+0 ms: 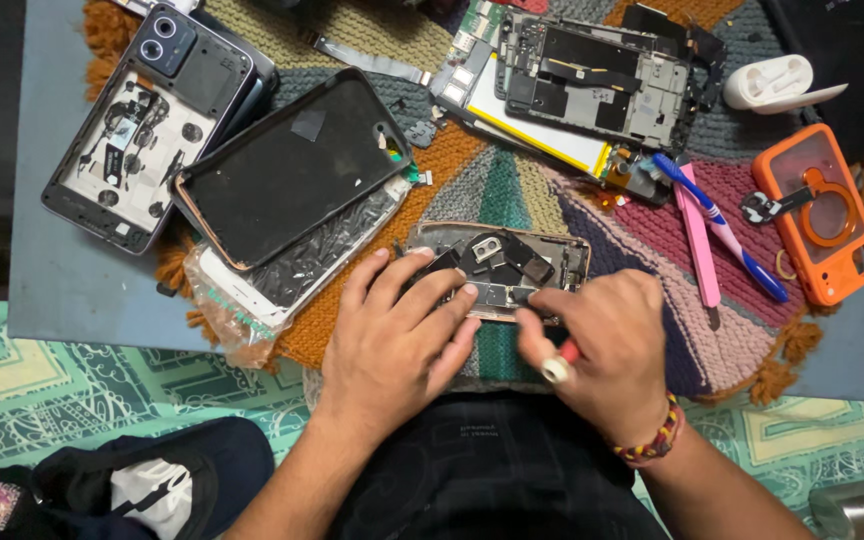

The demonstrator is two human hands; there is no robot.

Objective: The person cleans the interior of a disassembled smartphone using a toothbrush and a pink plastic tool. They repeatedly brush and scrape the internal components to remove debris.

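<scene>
While the opened phone (497,268) lies in the middle of the woven mat (472,180), it is pressed down by the left hand (397,335), whose fingers are spread flat and apart over the near left end of the phone. A small screwdriver (558,366) with a red and white handle is pinched tight in the right hand (602,345), and its tip is hidden at the near edge of the phone. A beaded band is worn on the right wrist.

Left of the opened phone, a dark phone case (292,170) is laid over a cracked screen in a clear bag (272,285). Further left, a phone back shell (142,140) with camera rings is seen on the grey desk (52,280). Behind the opened phone, another stripped phone frame (592,85) with a yellow-edged part is spread out. Right of the opened phone, a pink tool (697,245) and a blue and white toothbrush (722,230) are crossed, and an orange case with a ring (820,215) is set beyond them. A white earbud case (772,82) is open further back.

A slip could happen if the screwdriver is pushed too hard, and the small dark parts inside could be scratched. A tiny screw could be dropped and lost in the bumpy mat. The phone could slide if the left hand is lifted.
</scene>
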